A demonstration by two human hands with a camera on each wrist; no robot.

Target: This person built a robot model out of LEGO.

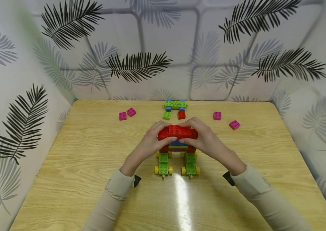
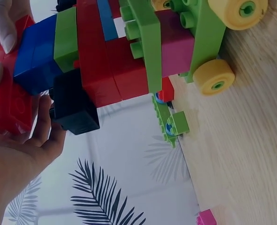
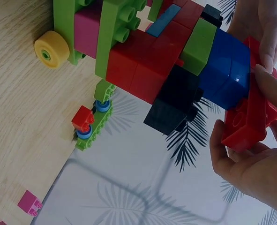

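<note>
A toy-brick model (image 1: 177,154) stands mid-table on two green wheeled bases with yellow wheels (image 1: 163,168). Its body is red, blue, green, magenta and black bricks (image 3: 175,56) (image 2: 105,56). A long red studded brick (image 1: 178,132) lies across its top. My left hand (image 1: 151,141) grips that brick's left end, fingers curled round it (image 2: 16,108). My right hand (image 1: 204,136) grips the right end, with thumb and fingers on the brick (image 3: 248,117). Both hands hold it on top of the model.
Behind the model lie a green plate on blue wheels (image 1: 175,104), a small green brick (image 1: 166,115) and a small red brick (image 1: 181,114). Two magenta bricks (image 1: 126,114) sit back left, two more (image 1: 217,115) (image 1: 234,124) back right. Leaf-patterned walls enclose the table (image 1: 79,166).
</note>
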